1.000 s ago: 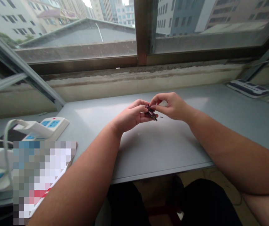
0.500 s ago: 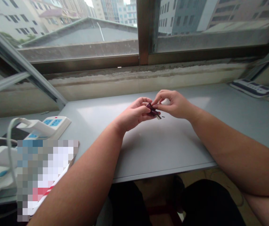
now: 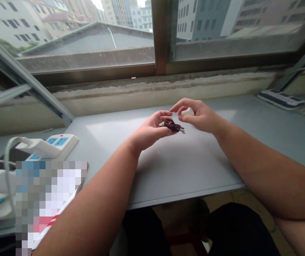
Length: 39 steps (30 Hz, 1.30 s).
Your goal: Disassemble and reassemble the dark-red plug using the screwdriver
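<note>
Over the desk (image 3: 184,167), my left hand (image 3: 152,129) holds a small dark red plug (image 3: 170,124) between thumb and fingers. Thin metal pins stick out of it to the right, and a pale green bit shows at its left end. Just right of the plug is my right hand (image 3: 200,115), apart from it. Its index finger reaches out toward the left fingertips, while the other fingers curl around a white rounded object (image 3: 188,112). Most of that object is hidden by the fingers, so its kind is unclear.
To the left lie white power strips (image 3: 64,140) with a plugged-in adapter and a cable (image 3: 6,160), beside a blurred-out packet (image 3: 58,199). Another power strip (image 3: 280,99) lies at the back right. A window frame (image 3: 160,39) rises behind the desk.
My right hand has drawn back from the plug, its index finger lifting. The plug has turned in my left hand, showing its round face. The view has shifted slightly.
</note>
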Each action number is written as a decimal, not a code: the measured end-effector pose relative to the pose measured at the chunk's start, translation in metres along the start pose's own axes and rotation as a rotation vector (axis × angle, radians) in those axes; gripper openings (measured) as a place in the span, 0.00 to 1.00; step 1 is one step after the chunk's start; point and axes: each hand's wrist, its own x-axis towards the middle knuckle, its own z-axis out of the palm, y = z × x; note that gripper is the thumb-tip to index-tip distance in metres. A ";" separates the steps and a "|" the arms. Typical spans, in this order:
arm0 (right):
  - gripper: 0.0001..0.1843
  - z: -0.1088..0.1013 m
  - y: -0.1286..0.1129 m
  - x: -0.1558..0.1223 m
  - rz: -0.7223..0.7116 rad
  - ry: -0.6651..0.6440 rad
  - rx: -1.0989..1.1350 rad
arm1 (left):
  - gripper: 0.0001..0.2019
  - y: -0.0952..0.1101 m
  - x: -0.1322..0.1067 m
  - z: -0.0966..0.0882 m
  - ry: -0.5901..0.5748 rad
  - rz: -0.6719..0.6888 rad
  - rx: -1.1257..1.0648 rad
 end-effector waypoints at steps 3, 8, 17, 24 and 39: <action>0.20 -0.007 0.002 -0.001 0.074 0.014 0.140 | 0.29 -0.001 0.001 -0.001 0.030 0.004 0.077; 0.23 -0.007 0.004 -0.003 0.171 -0.065 0.259 | 0.27 -0.001 0.003 -0.002 0.056 0.017 0.137; 0.21 -0.006 0.012 -0.002 0.122 -0.016 0.401 | 0.24 0.003 0.003 -0.003 0.046 0.034 0.143; 0.20 -0.010 0.013 0.000 0.114 -0.036 0.390 | 0.23 0.007 0.001 -0.002 0.049 0.020 0.075; 0.26 -0.011 0.013 0.000 0.106 -0.085 0.382 | 0.19 0.007 0.002 -0.003 0.001 0.003 0.001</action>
